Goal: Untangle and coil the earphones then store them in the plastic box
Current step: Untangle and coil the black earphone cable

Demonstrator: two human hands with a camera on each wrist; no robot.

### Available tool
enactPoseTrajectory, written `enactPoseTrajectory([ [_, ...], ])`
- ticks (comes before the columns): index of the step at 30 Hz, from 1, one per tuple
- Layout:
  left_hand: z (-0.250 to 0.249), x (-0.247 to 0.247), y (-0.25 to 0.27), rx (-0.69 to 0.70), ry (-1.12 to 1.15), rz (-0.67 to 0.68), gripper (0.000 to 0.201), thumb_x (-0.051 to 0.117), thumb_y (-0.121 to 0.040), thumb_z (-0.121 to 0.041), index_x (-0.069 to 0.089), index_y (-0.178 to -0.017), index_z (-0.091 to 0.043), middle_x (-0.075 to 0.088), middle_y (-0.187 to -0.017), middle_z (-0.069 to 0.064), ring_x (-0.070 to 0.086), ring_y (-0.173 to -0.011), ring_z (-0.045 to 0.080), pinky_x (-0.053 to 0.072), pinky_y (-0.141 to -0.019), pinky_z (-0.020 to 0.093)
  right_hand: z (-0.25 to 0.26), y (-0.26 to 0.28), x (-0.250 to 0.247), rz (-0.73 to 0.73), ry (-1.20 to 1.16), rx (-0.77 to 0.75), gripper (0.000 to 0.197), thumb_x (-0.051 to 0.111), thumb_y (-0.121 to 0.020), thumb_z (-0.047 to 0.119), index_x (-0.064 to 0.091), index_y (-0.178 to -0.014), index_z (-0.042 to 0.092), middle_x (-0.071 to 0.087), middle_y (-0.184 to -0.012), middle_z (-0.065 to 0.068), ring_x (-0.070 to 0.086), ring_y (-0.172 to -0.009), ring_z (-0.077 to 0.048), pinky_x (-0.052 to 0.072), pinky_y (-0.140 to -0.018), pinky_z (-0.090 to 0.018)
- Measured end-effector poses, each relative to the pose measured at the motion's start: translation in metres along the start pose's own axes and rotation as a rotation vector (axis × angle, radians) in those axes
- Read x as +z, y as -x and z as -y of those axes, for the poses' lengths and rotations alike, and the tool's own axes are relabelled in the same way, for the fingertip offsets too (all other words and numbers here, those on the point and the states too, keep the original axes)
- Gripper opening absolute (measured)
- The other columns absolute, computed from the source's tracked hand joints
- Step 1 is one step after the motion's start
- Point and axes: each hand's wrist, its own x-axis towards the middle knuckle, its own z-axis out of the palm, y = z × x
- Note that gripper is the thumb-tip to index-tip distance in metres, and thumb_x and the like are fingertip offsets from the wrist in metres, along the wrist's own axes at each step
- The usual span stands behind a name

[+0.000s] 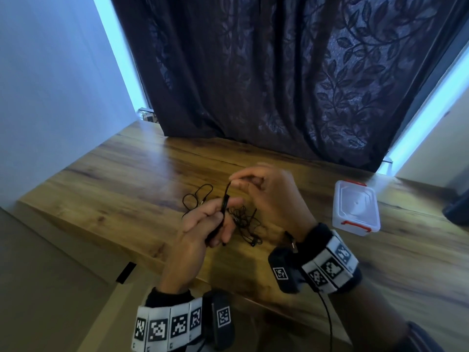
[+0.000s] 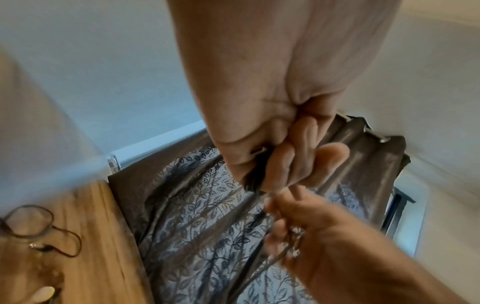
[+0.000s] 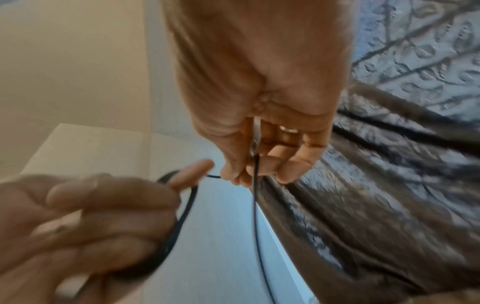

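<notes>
Black earphones lie partly tangled on the wooden table, with a loose loop at the left and earbuds near the front. My left hand holds a bundle of coiled cable wrapped round its fingers. My right hand pinches the cable between thumb and fingertips just above the left hand. A clear plastic box with red latches stands closed on the table to the right, apart from both hands. In the left wrist view the cable loop lies on the table.
A dark leaf-patterned curtain hangs behind the table's far edge. The table's left edge drops to the floor. A dark object shows at the far right edge.
</notes>
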Motion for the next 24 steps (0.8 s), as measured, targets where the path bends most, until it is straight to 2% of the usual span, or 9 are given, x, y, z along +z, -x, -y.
enactPoseTrajectory([
  [3,-0.004,-0.001,0.001,0.058,0.07,-0.009,0.04,0.042,-0.095,-0.018,0.062,-0.129,-0.011,0.053,-0.067,0.0,0.039,-0.057,0.013,0.038,-0.06,0.023,-0.014,0.02,0.022,0.244,-0.121,0.155,0.022,0.056,-0.101,0.01,0.071,-0.113,0.021,0.074,-0.095,0.007,0.069,-0.082,-0.003,0.058,-0.076,-0.027],
  [6,-0.001,-0.004,0.001,0.119,0.025,-0.067,0.042,0.041,-0.097,-0.016,0.052,-0.136,-0.009,0.058,-0.074,0.0,0.048,-0.062,0.012,0.049,-0.066,0.023,-0.017,0.052,0.042,0.53,-0.122,0.137,0.02,0.053,-0.102,0.008,0.066,-0.115,0.015,0.07,-0.091,0.004,0.066,-0.075,0.0,0.058,-0.073,-0.023],
  [9,0.009,-0.01,-0.003,0.162,-0.276,-0.162,0.04,0.037,-0.102,-0.017,0.047,-0.138,-0.003,0.062,-0.08,0.003,0.057,-0.067,0.016,0.053,-0.08,0.027,-0.007,0.071,0.044,0.662,-0.069,0.087,0.017,0.054,-0.103,0.013,0.065,-0.116,0.017,0.072,-0.091,0.002,0.066,-0.076,-0.003,0.059,-0.073,-0.024],
  [12,0.018,-0.014,-0.004,0.113,-0.515,-0.165,0.035,0.035,-0.105,-0.014,0.048,-0.136,-0.003,0.063,-0.081,0.0,0.062,-0.077,0.014,0.052,-0.088,0.028,0.005,0.068,0.024,0.577,0.058,-0.01,0.017,0.056,-0.102,0.016,0.068,-0.114,0.017,0.072,-0.097,0.005,0.066,-0.085,-0.004,0.058,-0.08,-0.03],
  [15,0.016,-0.009,-0.002,0.067,-0.44,-0.11,0.036,0.037,-0.104,-0.025,0.053,-0.133,-0.01,0.063,-0.079,-0.003,0.059,-0.072,0.01,0.051,-0.073,0.025,0.015,0.047,-0.002,0.336,0.114,-0.175,0.017,0.062,-0.098,0.016,0.073,-0.111,0.019,0.068,-0.099,0.012,0.065,-0.084,-0.004,0.056,-0.076,-0.023],
  [17,0.008,0.0,-0.002,0.048,-0.301,-0.049,0.03,0.038,-0.099,-0.026,0.062,-0.116,-0.016,0.056,-0.072,-0.003,0.051,-0.065,0.01,0.043,-0.062,0.02,0.016,0.029,-0.012,0.226,0.12,-0.242,0.013,0.066,-0.095,0.011,0.075,-0.104,0.014,0.069,-0.095,0.007,0.065,-0.08,-0.005,0.054,-0.073,-0.02],
  [20,0.002,0.011,-0.003,0.009,-0.216,0.004,0.026,0.038,-0.097,-0.023,0.061,-0.087,-0.03,0.049,-0.067,-0.001,0.042,-0.062,0.01,0.035,-0.059,0.018,0.009,0.008,-0.014,0.123,0.166,-0.251,0.013,0.065,-0.096,0.008,0.075,-0.104,0.011,0.069,-0.096,0.002,0.065,-0.083,-0.005,0.054,-0.073,-0.021],
  [22,0.001,0.012,-0.003,-0.033,-0.162,-0.01,0.027,0.039,-0.095,-0.023,0.066,-0.093,-0.029,0.047,-0.065,-0.003,0.041,-0.06,0.007,0.033,-0.057,0.018,0.001,0.0,-0.013,0.073,0.147,-0.217,0.012,0.064,-0.097,0.008,0.074,-0.103,0.012,0.068,-0.096,0.003,0.064,-0.086,-0.006,0.052,-0.076,-0.019],
  [24,0.0,0.009,-0.003,-0.057,-0.045,-0.032,0.032,0.041,-0.093,-0.021,0.069,-0.108,-0.015,0.046,-0.062,-0.003,0.039,-0.057,0.007,0.031,-0.055,0.02,-0.004,-0.001,-0.007,0.05,0.081,-0.144,0.01,0.065,-0.097,0.012,0.073,-0.103,0.014,0.068,-0.096,0.007,0.064,-0.089,-0.005,0.05,-0.078,-0.016],
])
